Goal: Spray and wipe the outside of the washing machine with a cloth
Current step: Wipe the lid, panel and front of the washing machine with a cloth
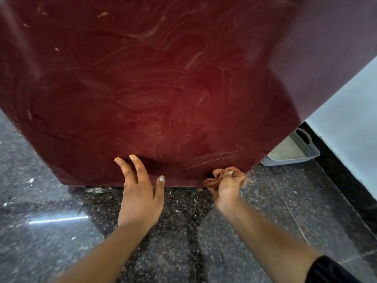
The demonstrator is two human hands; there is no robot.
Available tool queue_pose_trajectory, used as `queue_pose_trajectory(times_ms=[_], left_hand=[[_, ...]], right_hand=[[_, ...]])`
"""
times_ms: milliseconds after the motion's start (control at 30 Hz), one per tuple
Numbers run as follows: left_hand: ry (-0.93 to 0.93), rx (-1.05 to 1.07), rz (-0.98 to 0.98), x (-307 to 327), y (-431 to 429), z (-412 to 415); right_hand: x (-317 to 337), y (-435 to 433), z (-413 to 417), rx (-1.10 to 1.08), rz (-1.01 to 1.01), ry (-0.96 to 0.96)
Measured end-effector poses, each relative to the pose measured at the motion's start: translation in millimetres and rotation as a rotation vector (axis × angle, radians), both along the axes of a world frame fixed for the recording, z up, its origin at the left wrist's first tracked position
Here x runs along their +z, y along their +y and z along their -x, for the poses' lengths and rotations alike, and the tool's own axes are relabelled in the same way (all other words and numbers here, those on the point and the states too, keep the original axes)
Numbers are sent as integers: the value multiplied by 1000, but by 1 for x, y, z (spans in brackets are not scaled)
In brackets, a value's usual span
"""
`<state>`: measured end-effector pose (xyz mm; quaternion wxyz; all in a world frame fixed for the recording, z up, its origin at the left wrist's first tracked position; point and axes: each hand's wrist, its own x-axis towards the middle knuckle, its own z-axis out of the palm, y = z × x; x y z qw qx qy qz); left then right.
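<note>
The dark red side panel of the washing machine (142,88) fills the upper view, streaked with pale swirling wipe marks. My left hand (140,186) rests flat against the panel's bottom edge with its fingers spread and nothing in it. My right hand (228,186) is closed around a small bunched orange-brown cloth (214,178), pressed against the panel's lower right corner. No spray bottle is in view.
Speckled dark granite floor (183,231) lies under the machine, with bits of debris near the base. A white perforated plastic basket (293,152) sits on the floor behind the machine's right corner, beside a pale wall (350,119) with a black skirting.
</note>
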<state>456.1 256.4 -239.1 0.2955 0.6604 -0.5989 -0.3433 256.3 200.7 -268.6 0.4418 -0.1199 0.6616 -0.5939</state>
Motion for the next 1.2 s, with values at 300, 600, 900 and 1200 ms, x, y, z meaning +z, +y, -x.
queue_pose_trajectory(times_ms=[300, 600, 900, 1200], left_hand=[[-21, -13, -9, 6, 4, -14], [-84, 17, -17, 4, 4, -43], [-188, 100, 43, 6, 2, -40], [-89, 233, -5, 9, -3, -76]], right_hand=[[8, -5, 14, -91, -86, -72], [-19, 0, -16, 46, -133, -260], [-15, 8, -139, 281, -82, -595], [-5, 2, -198, 137, -40, -706]])
